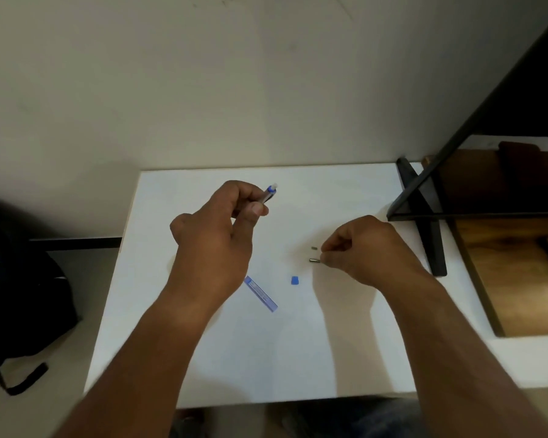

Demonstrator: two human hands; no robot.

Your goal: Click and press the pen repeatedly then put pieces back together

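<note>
The mechanical pencil (268, 193) is held up above the far middle of the white worktop (345, 358), its blue-and-white end pointing away toward the back edge; the left hand (214, 235) has its fingers and thumb curled round the barrel. The right hand (366, 248), fingers bunched, pinches at a small metal piece (314, 260) lying on the worktop toward the right edge, with a second tiny dark piece (314, 248) just beyond it.

Such small parts seem best handled with a fingertip pinch low on the surface, the pencil kept steady and close so the piece has little way to travel and cannot roll off.

Nearer the middle lies a small blue cap (295, 280), and left of it a slim blue lead case (261, 293), flat and slanted, partly under the left wrist; whether it is open or holds any leads cannot be told. A black stand (424, 216) rests at the far right corner.
</note>
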